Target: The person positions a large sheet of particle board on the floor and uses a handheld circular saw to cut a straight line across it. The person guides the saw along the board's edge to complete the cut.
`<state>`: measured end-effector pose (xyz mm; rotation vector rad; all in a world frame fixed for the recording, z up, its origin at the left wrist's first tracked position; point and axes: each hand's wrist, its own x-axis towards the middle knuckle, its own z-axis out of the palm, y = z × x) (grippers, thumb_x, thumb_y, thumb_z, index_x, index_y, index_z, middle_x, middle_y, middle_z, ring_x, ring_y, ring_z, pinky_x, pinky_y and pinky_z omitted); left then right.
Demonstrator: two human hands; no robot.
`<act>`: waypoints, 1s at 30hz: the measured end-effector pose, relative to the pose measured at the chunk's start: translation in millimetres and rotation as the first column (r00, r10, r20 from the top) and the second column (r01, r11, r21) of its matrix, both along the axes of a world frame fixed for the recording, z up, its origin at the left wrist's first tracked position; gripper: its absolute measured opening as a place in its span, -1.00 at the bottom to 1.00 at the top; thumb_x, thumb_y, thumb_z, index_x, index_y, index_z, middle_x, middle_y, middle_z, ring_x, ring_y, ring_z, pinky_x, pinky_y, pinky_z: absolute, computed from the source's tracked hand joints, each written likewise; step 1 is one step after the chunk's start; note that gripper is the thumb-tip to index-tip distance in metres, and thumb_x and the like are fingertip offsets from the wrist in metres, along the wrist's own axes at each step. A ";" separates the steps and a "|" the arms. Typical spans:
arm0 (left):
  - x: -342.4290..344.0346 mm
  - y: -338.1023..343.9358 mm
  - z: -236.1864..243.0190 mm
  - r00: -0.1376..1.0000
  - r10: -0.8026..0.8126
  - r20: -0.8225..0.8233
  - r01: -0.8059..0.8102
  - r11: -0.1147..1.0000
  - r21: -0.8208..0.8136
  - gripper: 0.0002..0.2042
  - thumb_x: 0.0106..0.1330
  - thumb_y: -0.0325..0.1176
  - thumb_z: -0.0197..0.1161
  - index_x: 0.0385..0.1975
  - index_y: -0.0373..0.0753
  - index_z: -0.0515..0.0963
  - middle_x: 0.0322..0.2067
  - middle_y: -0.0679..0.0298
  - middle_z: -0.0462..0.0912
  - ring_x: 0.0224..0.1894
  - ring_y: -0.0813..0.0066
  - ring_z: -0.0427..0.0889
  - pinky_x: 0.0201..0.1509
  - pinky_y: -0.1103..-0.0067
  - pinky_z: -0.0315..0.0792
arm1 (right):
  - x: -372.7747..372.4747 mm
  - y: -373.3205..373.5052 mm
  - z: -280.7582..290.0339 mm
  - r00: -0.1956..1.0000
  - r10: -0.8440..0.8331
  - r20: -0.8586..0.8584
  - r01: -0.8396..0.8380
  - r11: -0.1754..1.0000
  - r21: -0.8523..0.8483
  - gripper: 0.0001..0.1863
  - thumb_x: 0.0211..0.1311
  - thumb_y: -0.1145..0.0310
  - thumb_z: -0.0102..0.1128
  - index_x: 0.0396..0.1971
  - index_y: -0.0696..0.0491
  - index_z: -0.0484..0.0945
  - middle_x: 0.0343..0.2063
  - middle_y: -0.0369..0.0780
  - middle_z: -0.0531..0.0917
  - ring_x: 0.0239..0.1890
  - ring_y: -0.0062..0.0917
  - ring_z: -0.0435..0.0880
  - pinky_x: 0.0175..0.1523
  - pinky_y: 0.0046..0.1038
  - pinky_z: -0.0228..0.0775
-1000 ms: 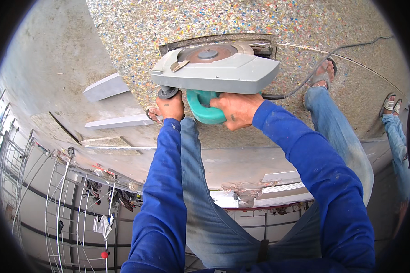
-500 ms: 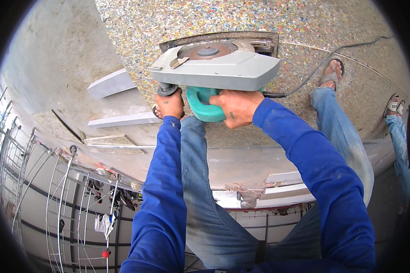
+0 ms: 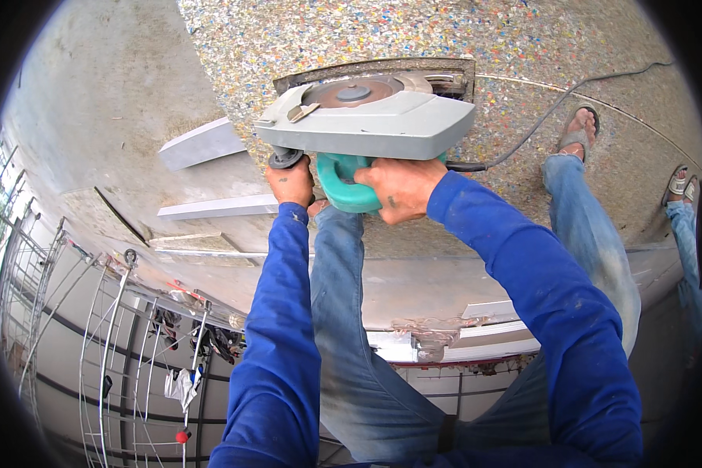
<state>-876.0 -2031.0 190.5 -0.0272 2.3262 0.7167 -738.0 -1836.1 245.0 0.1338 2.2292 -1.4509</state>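
Observation:
A circular saw (image 3: 374, 129) with a grey guard and a green rear handle (image 3: 337, 186) is in both my hands, over a large board. My right hand (image 3: 404, 187) is wrapped round the green handle. My left hand (image 3: 291, 184) is closed on the dark front knob (image 3: 285, 157) at the saw's left end. The round disc (image 3: 354, 92) and the dark base plate (image 3: 370, 69) show on the far side of the guard. Beneath and beyond lies the speckled board (image 3: 522, 47), with many coloured flecks. I cannot tell whether the disc is spinning.
A black cord (image 3: 538, 113) runs from the saw to the far right. Grey strips (image 3: 203, 143) lie on the left. Wire racks (image 3: 125, 343) stand at the lower left. Pale stacked boards (image 3: 487, 341) are behind my legs. Another person's sandalled feet (image 3: 678, 187) are at the right edge.
The board edge and grey strips have slid slightly right in view while the saw stays nearly in place, so the saw sits a little farther left over the board. Both hands keep their grip.

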 end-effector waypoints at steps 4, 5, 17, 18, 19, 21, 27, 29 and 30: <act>-11.0 -23.4 -8.7 0.985 -0.168 -0.044 0.166 0.985 -0.048 -0.97 -0.02 -0.53 0.19 -0.62 -0.32 0.50 -0.63 0.18 0.57 -0.54 0.29 0.57 -0.42 0.44 0.38 | -14.6 -4.9 2.0 0.996 0.076 0.055 -0.073 0.996 -0.048 -0.61 -0.40 0.39 0.24 -0.35 0.05 0.56 -0.63 -0.10 0.57 -0.49 -0.20 0.62 -0.37 -0.18 0.49; -12.1 -23.6 -8.5 0.983 -0.180 -0.039 0.177 0.982 -0.068 -0.98 -0.02 -0.53 0.19 -0.62 -0.31 0.51 -0.61 0.16 0.57 -0.51 0.24 0.58 -0.40 0.43 0.39 | -15.6 -6.2 1.6 0.996 0.068 0.050 -0.066 0.997 -0.039 -0.61 -0.40 0.39 0.24 -0.36 0.05 0.56 -0.63 -0.10 0.57 -0.49 -0.20 0.63 -0.37 -0.18 0.49; -39.9 -30.7 0.1 0.999 -0.032 -0.038 0.032 0.999 0.015 -0.89 -0.04 -0.52 0.24 -0.60 -0.46 0.51 -0.59 0.24 0.61 -0.53 0.57 0.51 -0.42 0.52 0.38 | -36.7 -31.3 -3.0 0.998 -0.030 -0.047 0.030 1.000 -0.004 -0.65 -0.39 0.38 0.21 -0.40 0.04 0.57 -0.63 -0.08 0.58 -0.50 -0.18 0.62 -0.38 -0.18 0.49; -41.4 -29.5 3.1 0.999 -0.033 -0.034 0.033 0.999 0.008 -0.89 -0.03 -0.52 0.24 -0.60 -0.46 0.51 -0.59 0.23 0.61 -0.53 0.57 0.51 -0.42 0.52 0.38 | -38.8 -32.4 -2.0 0.998 -0.032 -0.045 0.032 0.999 0.000 -0.66 -0.39 0.38 0.21 -0.41 0.05 0.57 -0.62 -0.08 0.58 -0.50 -0.18 0.62 -0.38 -0.18 0.49; -42.9 -27.7 5.7 0.999 -0.034 -0.030 0.034 0.999 0.002 -0.89 -0.03 -0.52 0.24 -0.59 -0.46 0.51 -0.59 0.23 0.62 -0.52 0.56 0.52 -0.41 0.52 0.38 | -40.8 -33.4 -1.4 0.998 -0.034 -0.043 0.035 0.999 0.003 -0.66 -0.39 0.38 0.22 -0.41 0.05 0.57 -0.62 -0.07 0.58 -0.50 -0.18 0.63 -0.38 -0.18 0.49; -46.4 -28.1 7.5 0.999 -0.032 -0.017 0.032 0.999 -0.006 -0.89 -0.03 -0.52 0.25 -0.58 -0.46 0.52 -0.58 0.22 0.63 -0.52 0.55 0.53 -0.40 0.52 0.39 | -43.5 -39.7 -3.8 0.998 -0.044 -0.038 0.044 0.999 -0.002 -0.65 -0.39 0.38 0.22 -0.41 0.05 0.57 -0.61 -0.07 0.58 -0.49 -0.18 0.63 -0.37 -0.18 0.49; -60.7 -40.0 5.8 0.995 -0.099 -0.022 0.098 0.994 -0.054 -0.90 -0.02 -0.53 0.26 -0.54 -0.44 0.54 -0.54 0.21 0.65 -0.49 0.55 0.55 -0.37 0.53 0.40 | -58.9 -43.9 -0.7 1.000 0.005 0.027 -0.004 0.999 -0.049 -0.57 -0.37 0.38 0.21 -0.29 0.02 0.59 -0.52 -0.05 0.60 -0.39 -0.17 0.63 -0.29 -0.18 0.50; -65.1 -47.4 2.9 0.994 -0.098 -0.049 0.096 0.995 -0.041 -0.90 -0.02 -0.54 0.25 -0.53 -0.44 0.54 -0.53 0.23 0.65 -0.49 0.56 0.55 -0.36 0.53 0.40 | -59.6 -49.9 -3.4 0.997 -0.058 -0.041 0.056 0.997 -0.049 -0.63 -0.39 0.38 0.22 -0.38 0.06 0.59 -0.59 -0.07 0.59 -0.46 -0.18 0.63 -0.34 -0.18 0.50; -66.7 -50.7 0.6 0.991 -0.098 -0.087 0.097 0.995 -0.016 -0.91 -0.01 -0.52 0.24 -0.59 -0.42 0.51 -0.60 0.23 0.61 -0.56 0.54 0.53 -0.44 0.51 0.38 | -61.1 -52.4 -3.4 0.996 -0.073 -0.056 0.070 0.996 -0.054 -0.62 -0.39 0.38 0.22 -0.37 0.06 0.59 -0.59 -0.07 0.59 -0.45 -0.17 0.63 -0.33 -0.17 0.50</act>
